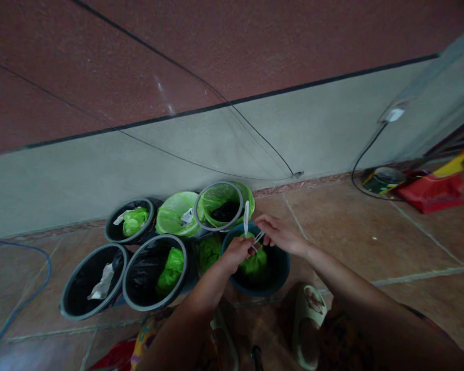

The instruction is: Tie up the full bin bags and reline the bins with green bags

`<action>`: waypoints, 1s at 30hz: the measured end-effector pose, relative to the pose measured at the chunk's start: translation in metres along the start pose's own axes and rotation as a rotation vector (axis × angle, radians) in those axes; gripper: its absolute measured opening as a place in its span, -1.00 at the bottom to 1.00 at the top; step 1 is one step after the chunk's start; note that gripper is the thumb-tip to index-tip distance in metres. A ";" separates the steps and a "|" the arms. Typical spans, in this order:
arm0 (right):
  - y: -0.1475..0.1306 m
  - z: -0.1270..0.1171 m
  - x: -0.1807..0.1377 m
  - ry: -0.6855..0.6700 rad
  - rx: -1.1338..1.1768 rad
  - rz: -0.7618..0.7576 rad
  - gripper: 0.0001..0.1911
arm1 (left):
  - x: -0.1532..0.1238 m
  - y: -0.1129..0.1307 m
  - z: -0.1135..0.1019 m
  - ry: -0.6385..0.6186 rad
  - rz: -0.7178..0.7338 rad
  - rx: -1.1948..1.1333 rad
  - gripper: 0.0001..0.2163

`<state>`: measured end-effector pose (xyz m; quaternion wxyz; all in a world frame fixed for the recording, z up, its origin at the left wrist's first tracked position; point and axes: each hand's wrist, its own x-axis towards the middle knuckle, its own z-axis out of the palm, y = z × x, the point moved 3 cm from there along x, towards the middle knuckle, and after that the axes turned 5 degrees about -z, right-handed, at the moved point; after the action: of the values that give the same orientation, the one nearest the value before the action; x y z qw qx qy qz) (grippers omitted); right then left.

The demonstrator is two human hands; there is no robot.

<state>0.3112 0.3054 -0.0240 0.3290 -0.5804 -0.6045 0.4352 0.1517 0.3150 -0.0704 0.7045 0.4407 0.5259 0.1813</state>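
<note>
My left hand [236, 253] and my right hand [279, 235] meet over a dark blue bucket [280, 273] on the tiled floor. Both are pinched on a thin white strip [246, 219]; one end sticks up from the left hand, the rest runs across to the right fingers. Inside that bucket lies a bunched green plastic bag [254, 264]. The strip may be a tie or plastic band; I cannot make out which.
Several more buckets with green or black bags stand against the wall: one green-lined [219, 205], one black-lined [154, 272], one at the far left [90, 281]. A red dustpan [429, 193] lies far right. Cables run along wall and floor. My sandalled feet [308, 314] are below.
</note>
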 end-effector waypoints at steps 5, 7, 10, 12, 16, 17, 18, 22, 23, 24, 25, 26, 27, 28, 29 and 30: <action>-0.004 0.023 -0.008 -0.226 -0.436 -0.041 -0.81 | 0.001 0.001 -0.006 0.043 0.053 0.080 -0.71; -0.006 0.022 -0.007 -0.204 -0.539 -0.003 -0.80 | 0.002 0.000 -0.009 0.104 0.077 0.133 -0.77; -0.008 0.023 -0.007 -0.281 -0.600 0.028 -0.80 | 0.001 0.002 -0.011 0.184 0.126 0.233 -0.87; -0.007 0.026 -0.008 -0.373 -0.607 0.041 -0.80 | -0.003 0.007 -0.009 0.203 0.185 0.367 -0.88; -0.002 0.023 -0.006 -0.239 -0.590 0.078 -0.78 | -0.020 0.023 -0.003 0.222 0.384 0.587 -0.84; -0.001 0.022 -0.005 -0.184 -0.543 0.056 -0.77 | -0.024 0.026 -0.002 0.216 0.446 0.605 -0.82; 0.000 0.021 -0.003 -0.142 -0.475 0.015 -0.74 | -0.028 0.029 0.000 0.206 0.508 0.618 -0.79; 0.005 0.027 0.007 -0.135 -0.197 -0.133 -0.69 | -0.036 0.036 0.000 0.198 0.704 0.776 -0.69; 0.006 0.029 0.008 -0.145 -0.155 -0.136 -0.70 | -0.037 0.037 -0.001 0.207 0.746 0.850 -0.68; 0.007 0.031 0.009 -0.152 -0.124 -0.130 -0.73 | -0.037 0.037 -0.001 0.222 0.786 0.923 -0.67; 0.007 0.032 0.009 -0.153 -0.098 -0.124 -0.74 | -0.036 0.037 -0.002 0.241 0.823 0.987 -0.68; 0.006 0.032 0.008 -0.149 -0.070 -0.118 -0.75 | -0.036 0.036 -0.003 0.265 0.860 1.035 -0.69; 0.005 0.032 0.007 -0.155 -0.036 -0.106 -0.74 | -0.035 0.036 -0.003 0.292 0.895 1.060 -0.70; 0.003 0.031 0.004 -0.175 0.005 -0.088 -0.73 | -0.035 0.035 -0.004 0.315 0.925 1.063 -0.72; 0.001 0.031 0.002 -0.201 0.052 -0.062 -0.70 | -0.034 0.035 -0.004 0.335 0.948 1.049 -0.74; -0.001 0.031 0.000 -0.229 0.101 -0.028 -0.68 | -0.034 0.034 -0.005 0.353 0.964 1.021 -0.77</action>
<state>0.2833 0.3006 -0.0354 0.2927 -0.5011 -0.6234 0.5241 0.1413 0.3112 -0.0228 0.1572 0.8618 0.3982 0.2721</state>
